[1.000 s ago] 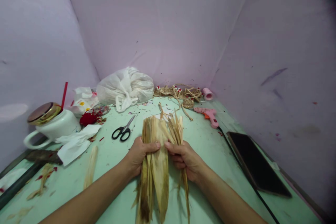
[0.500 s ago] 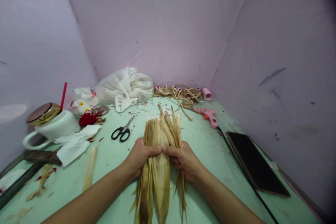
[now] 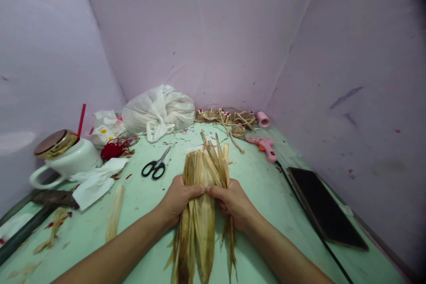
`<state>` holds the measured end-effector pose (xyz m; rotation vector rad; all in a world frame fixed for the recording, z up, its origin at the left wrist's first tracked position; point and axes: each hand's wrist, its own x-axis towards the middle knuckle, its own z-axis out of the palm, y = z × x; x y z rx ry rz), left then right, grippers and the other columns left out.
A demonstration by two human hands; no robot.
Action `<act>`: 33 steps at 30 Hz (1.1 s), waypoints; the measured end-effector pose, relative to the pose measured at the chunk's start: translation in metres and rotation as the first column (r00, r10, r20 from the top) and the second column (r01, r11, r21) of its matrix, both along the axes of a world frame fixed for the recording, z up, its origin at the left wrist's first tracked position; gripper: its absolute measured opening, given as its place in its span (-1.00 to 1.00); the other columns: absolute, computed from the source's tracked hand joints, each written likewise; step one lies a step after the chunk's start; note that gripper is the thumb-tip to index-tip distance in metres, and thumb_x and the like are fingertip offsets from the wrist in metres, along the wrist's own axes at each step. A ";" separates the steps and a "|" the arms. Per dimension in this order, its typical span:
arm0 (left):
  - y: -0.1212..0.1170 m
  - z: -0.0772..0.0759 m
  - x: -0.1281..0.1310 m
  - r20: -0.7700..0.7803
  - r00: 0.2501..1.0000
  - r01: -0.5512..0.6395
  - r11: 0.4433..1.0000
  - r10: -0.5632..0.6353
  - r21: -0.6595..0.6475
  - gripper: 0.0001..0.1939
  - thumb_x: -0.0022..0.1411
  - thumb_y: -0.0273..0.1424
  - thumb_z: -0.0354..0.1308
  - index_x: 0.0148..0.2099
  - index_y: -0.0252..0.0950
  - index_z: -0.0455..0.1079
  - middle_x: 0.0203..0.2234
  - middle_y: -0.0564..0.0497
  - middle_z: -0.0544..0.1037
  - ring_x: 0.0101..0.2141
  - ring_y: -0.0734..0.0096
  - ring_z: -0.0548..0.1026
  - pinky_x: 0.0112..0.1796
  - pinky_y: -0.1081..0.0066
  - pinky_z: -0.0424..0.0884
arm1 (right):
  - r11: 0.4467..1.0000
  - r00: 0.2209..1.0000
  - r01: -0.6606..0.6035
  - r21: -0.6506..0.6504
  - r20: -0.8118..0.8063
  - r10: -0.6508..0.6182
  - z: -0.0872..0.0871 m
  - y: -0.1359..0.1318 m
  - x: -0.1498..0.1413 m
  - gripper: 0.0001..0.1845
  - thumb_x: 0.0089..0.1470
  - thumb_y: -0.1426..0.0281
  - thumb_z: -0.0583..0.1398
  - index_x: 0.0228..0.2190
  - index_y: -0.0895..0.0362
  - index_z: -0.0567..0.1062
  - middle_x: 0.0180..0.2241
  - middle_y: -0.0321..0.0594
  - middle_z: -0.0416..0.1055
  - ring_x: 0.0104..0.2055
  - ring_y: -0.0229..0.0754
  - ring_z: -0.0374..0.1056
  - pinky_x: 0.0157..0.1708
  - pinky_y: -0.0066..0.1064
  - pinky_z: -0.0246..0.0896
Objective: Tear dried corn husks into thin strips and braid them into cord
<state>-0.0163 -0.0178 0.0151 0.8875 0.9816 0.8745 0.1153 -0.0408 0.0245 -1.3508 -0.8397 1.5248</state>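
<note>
A bundle of dried corn husks (image 3: 204,230) is held between my two hands in the middle of the view, cut ends at the top and tapered tips hanging toward me. My left hand (image 3: 179,197) is closed around its left side, thumb laid across the front. From the right, my right hand (image 3: 234,202) grips the same bundle, and the two thumb tips meet at its centre. My other fingers are mostly hidden behind the husks. Black-handled scissors (image 3: 155,168) lie on the table beyond my left hand.
On the right are a pink glue gun (image 3: 264,144) with a black cord and a dark phone (image 3: 326,208). A white mug (image 3: 71,159), tissue (image 3: 98,182) and hammer (image 3: 56,199) sit at left. A plastic bag (image 3: 159,111) and twine pieces (image 3: 229,117) line the back wall.
Almost nothing differs; both hands keep the same hold on the corn husks. The whole view has shifted very slightly.
</note>
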 end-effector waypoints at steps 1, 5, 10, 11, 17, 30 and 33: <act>0.000 0.000 0.000 -0.011 1.000 -0.001 1.000 0.001 0.001 -0.73 -0.26 -0.45 0.28 -0.40 -0.43 0.42 -0.59 -0.07 0.51 -0.56 0.29 0.45 -0.47 0.33 0.38 | 1.000 1.000 0.006 0.002 -0.003 -0.006 0.001 0.000 -0.001 -0.85 -0.36 0.48 0.19 -0.70 0.14 0.25 -0.83 -0.50 -0.05 -0.74 -0.43 -0.12 -0.71 -0.51 -0.18; -0.001 -0.001 0.002 -0.049 0.999 -0.013 1.000 0.013 0.012 -0.77 -0.25 -0.46 0.26 -0.43 -0.44 0.41 -0.61 -0.06 0.50 -0.57 0.30 0.45 -0.49 0.34 0.37 | 1.000 0.999 0.013 0.014 -0.035 -0.012 0.004 -0.001 -0.003 -0.81 -0.37 0.49 0.18 -0.74 0.12 0.21 -0.84 -0.49 -0.06 -0.73 -0.42 -0.09 -0.69 -0.51 -0.14; -0.002 -0.001 0.002 0.042 0.999 0.016 1.000 -0.016 0.002 -0.74 -0.23 -0.46 0.26 -0.38 -0.44 0.43 -0.59 -0.08 0.51 -0.56 0.25 0.46 -0.46 0.29 0.39 | 1.000 0.998 -0.016 0.001 -0.053 0.016 -0.002 0.000 -0.003 -0.82 -0.35 0.45 0.15 -0.73 0.12 0.18 -0.83 -0.50 -0.08 -0.75 -0.46 -0.19 -0.74 -0.53 -0.31; -0.002 -0.001 0.002 0.070 0.997 0.033 0.999 -0.033 -0.008 -0.74 -0.23 -0.46 0.26 -0.38 -0.45 0.43 -0.59 -0.09 0.51 -0.56 0.23 0.47 -0.45 0.27 0.39 | 1.000 0.997 -0.030 -0.005 -0.066 0.030 -0.004 0.000 -0.003 -0.82 -0.35 0.43 0.14 -0.73 0.13 0.17 -0.83 -0.51 -0.08 -0.76 -0.48 -0.21 -0.75 -0.54 -0.36; -0.003 0.002 0.002 0.197 0.969 0.152 0.988 -0.149 0.000 -0.75 -0.18 -0.46 0.24 -0.36 -0.49 0.45 -0.58 -0.18 0.53 -0.54 0.15 0.49 -0.42 0.21 0.40 | 0.997 0.989 -0.078 -0.020 -0.131 0.074 -0.012 0.003 0.000 -0.84 -0.38 0.41 0.11 -0.75 0.15 0.18 -0.84 -0.47 -0.02 -0.77 -0.49 -0.18 -0.76 -0.57 -0.44; 0.001 0.002 -0.001 0.265 0.953 0.167 0.984 -0.144 -0.066 -0.76 -0.17 -0.45 0.25 -0.37 -0.48 0.45 -0.56 -0.19 0.53 -0.55 0.18 0.50 -0.44 0.25 0.41 | 0.995 0.961 -0.082 0.051 -0.259 0.093 -0.008 0.004 0.006 -0.91 -0.35 0.44 0.15 -0.66 0.24 0.37 -0.73 -0.34 0.20 -0.71 -0.44 0.04 -0.77 -0.60 -0.30; 0.003 0.001 -0.002 0.269 0.954 0.158 0.985 -0.133 -0.070 -0.75 -0.21 -0.49 0.26 -0.37 -0.46 0.45 -0.51 -0.17 0.54 -0.51 0.21 0.50 -0.37 0.23 0.41 | 0.998 0.956 -0.066 0.024 -0.286 0.070 -0.002 0.004 0.010 -0.88 -0.32 0.42 0.18 -0.64 0.26 0.42 -0.67 -0.28 0.31 -0.65 -0.39 0.16 -0.69 -0.59 0.01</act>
